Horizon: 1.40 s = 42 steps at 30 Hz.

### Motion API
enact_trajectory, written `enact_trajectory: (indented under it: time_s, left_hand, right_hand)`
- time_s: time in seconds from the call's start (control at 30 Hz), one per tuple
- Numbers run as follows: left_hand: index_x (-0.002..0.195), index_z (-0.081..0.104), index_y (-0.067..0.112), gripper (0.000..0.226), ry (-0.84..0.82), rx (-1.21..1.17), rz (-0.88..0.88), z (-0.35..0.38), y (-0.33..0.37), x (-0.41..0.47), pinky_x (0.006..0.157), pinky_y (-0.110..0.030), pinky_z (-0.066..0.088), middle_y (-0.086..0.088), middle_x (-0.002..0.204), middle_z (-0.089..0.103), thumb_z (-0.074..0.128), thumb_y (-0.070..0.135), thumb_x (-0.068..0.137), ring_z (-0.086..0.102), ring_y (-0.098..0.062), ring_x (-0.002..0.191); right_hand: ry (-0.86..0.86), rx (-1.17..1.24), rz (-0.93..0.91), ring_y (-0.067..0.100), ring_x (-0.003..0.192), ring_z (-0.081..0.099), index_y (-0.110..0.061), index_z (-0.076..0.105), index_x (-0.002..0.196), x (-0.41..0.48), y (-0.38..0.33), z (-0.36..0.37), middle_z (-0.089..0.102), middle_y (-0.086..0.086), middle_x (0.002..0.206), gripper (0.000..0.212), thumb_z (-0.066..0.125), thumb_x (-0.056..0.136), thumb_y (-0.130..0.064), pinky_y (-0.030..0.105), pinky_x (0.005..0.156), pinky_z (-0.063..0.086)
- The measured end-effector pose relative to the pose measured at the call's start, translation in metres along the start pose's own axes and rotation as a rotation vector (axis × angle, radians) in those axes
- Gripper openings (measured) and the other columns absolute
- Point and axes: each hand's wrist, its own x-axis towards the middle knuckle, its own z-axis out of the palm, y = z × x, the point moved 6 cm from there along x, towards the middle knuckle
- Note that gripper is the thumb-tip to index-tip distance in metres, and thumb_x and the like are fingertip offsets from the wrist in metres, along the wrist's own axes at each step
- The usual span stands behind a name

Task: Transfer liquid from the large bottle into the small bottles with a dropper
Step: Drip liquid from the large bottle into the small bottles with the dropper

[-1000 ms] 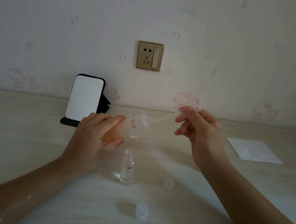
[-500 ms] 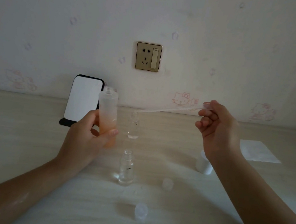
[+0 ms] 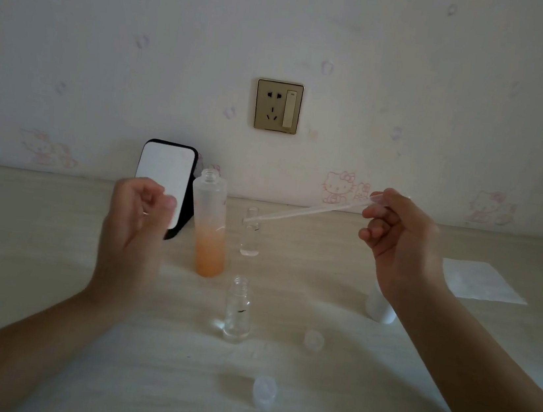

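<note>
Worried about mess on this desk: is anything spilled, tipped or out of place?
Nothing stands out. The large bottle, far small bottle and near small bottle stand upright; loose caps lie on the table, no puddle visible. The right hand holds the dropper.

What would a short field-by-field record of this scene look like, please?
large bottle: upright on the table, uncapped, orange liquid in lower part, unheld
far small bottle: upright, uncapped
near small bottle: upright, uncapped
dropper: slanted, tip by the far small bottle's neck
right hand: pinches the dropper's upper end
left hand: beside the large bottle, holding nothing
loose cap: on the table, right of the near small bottle
</note>
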Motion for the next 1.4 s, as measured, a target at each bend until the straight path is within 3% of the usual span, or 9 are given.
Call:
enact_trajectory:
  time_s: [0.1, 0.23, 0.33, 0.43, 0.57, 0.73, 1.0, 1.2, 1.4]
  left_hand:
    - [0.089, 0.063, 0.019, 0.025, -0.115, -0.063, 0.013, 0.001, 0.016, -0.010, 0.068, -0.027, 0.047, 0.003, 0.080, 0.064, 0.052, 0.038, 0.099, 0.059, -0.016, 0.075]
    - [0.106, 0.068, 0.029, 0.029, -0.354, -0.028, -0.064, 0.012, 0.020, -0.050, 0.082, -0.034, 0.050, -0.001, 0.096, 0.072, 0.062, 0.054, 0.091, 0.066, -0.020, 0.092]
    - [0.120, 0.061, 0.043, 0.054, -0.540, 0.180, -0.097, 0.025, 0.016, -0.069, 0.090, -0.018, 0.047, 0.017, 0.118, 0.071, 0.073, 0.069, 0.075, 0.066, -0.009, 0.110]
    - [0.123, 0.057, 0.047, 0.067, -0.666, 0.323, -0.076, 0.036, 0.014, -0.077, 0.089, -0.005, 0.040, 0.030, 0.122, 0.068, 0.080, 0.072, 0.065, 0.060, 0.004, 0.115]
    - [0.115, 0.060, 0.048, 0.049, -0.639, 0.372, -0.057, 0.035, 0.011, -0.077, 0.088, -0.015, 0.046, 0.032, 0.112, 0.073, 0.089, 0.049, 0.076, 0.065, 0.003, 0.109]
    - [0.121, 0.066, 0.041, 0.046, -0.497, 0.330, -0.012, 0.030, 0.014, -0.069, 0.083, -0.002, 0.040, 0.030, 0.107, 0.072, 0.070, 0.055, 0.078, 0.064, 0.004, 0.103]
    - [0.115, 0.066, 0.046, 0.038, -0.476, 0.383, 0.039, 0.027, 0.016, -0.066, 0.079, -0.002, 0.038, 0.022, 0.105, 0.068, 0.073, 0.030, 0.081, 0.061, -0.001, 0.095]
    - [0.122, 0.068, 0.041, 0.039, -0.526, 0.441, 0.070, 0.030, 0.018, -0.068, 0.083, -0.005, 0.036, 0.019, 0.102, 0.064, 0.070, 0.035, 0.083, 0.059, -0.007, 0.103]
    - [0.123, 0.069, 0.040, 0.038, -0.546, 0.481, 0.100, 0.031, 0.021, -0.069, 0.090, -0.016, 0.043, 0.020, 0.102, 0.064, 0.068, 0.039, 0.085, 0.061, -0.012, 0.107]
  right_hand:
    - [-0.009, 0.013, -0.007, 0.012, 0.050, 0.047, -0.011, 0.070, 0.080, 0.000, 0.000, 0.000, 0.061, 0.004, 0.066, 0.019, 0.062, 0.096, -0.016, 0.025, 0.051, 0.048]
    - [-0.005, 0.036, -0.009, 0.012, 0.050, 0.045, -0.011, 0.068, 0.079, -0.001, -0.002, 0.001, 0.057, 0.004, 0.065, 0.020, 0.060, 0.097, -0.014, 0.026, 0.050, 0.047]
    - [0.008, 0.053, 0.006, 0.012, 0.050, 0.042, -0.011, 0.065, 0.077, 0.000, -0.002, 0.001, 0.054, 0.002, 0.063, 0.023, 0.058, 0.099, -0.015, 0.026, 0.050, 0.045]
    - [0.004, 0.061, 0.006, 0.012, 0.050, 0.042, -0.011, 0.064, 0.076, 0.001, -0.003, 0.001, 0.053, 0.001, 0.061, 0.025, 0.057, 0.099, -0.015, 0.026, 0.049, 0.044]
    - [-0.005, 0.065, -0.003, 0.013, 0.051, 0.042, -0.012, 0.065, 0.073, 0.001, -0.002, 0.001, 0.053, 0.000, 0.060, 0.028, 0.057, 0.099, -0.014, 0.025, 0.049, 0.044]
    - [-0.015, 0.061, -0.001, 0.013, 0.049, 0.041, -0.012, 0.066, 0.074, 0.000, -0.002, 0.003, 0.054, 0.001, 0.061, 0.027, 0.057, 0.099, -0.015, 0.026, 0.049, 0.044]
    - [-0.021, 0.031, 0.013, 0.013, 0.048, 0.041, -0.011, 0.065, 0.074, -0.003, 0.001, 0.005, 0.055, 0.002, 0.061, 0.027, 0.058, 0.100, -0.013, 0.026, 0.048, 0.044]
    - [-0.078, -0.050, -0.018, 0.014, 0.048, 0.043, -0.008, 0.067, 0.079, -0.005, 0.002, 0.010, 0.058, 0.007, 0.065, 0.016, 0.066, 0.090, -0.019, 0.028, 0.050, 0.046]
    - [-0.166, -0.028, 0.005, 0.010, 0.049, 0.048, -0.014, 0.072, 0.073, -0.007, 0.006, 0.016, 0.062, 0.004, 0.068, 0.035, 0.058, 0.104, -0.013, 0.025, 0.051, 0.050]
